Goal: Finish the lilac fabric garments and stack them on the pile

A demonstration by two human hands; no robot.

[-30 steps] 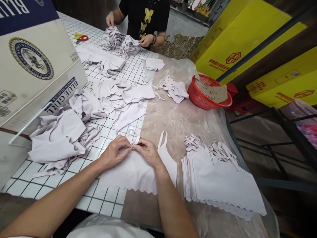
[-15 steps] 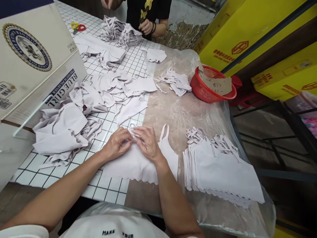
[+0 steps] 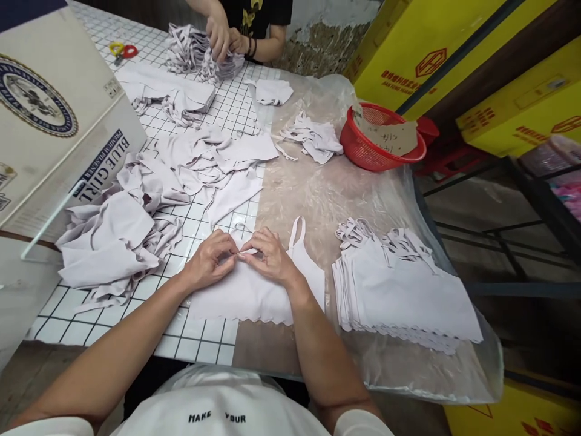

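A pale lilac camisole top with a scalloped hem lies flat in front of me, one strap looped up at its right. My left hand pinches the fabric at the top's upper edge. Close against it, my right hand pinches the same edge between thumb and fingers, where a thin strip of cloth shows. The fingertips of both hands almost meet. Right of the top lies a neat stack of similar camisoles, straps at the far end.
Loose garments are heaped left, beside a Blue Girl carton. A red basket holding cardboard stands at the back right. Scissors lie far left. Across the table, a co-worker's hands touch a garment pile.
Both my hands stay at the top's edge, and a strip of fabric now shows between my fingertips. The co-worker's hands have come down onto the garment pile. The view has shifted slightly.
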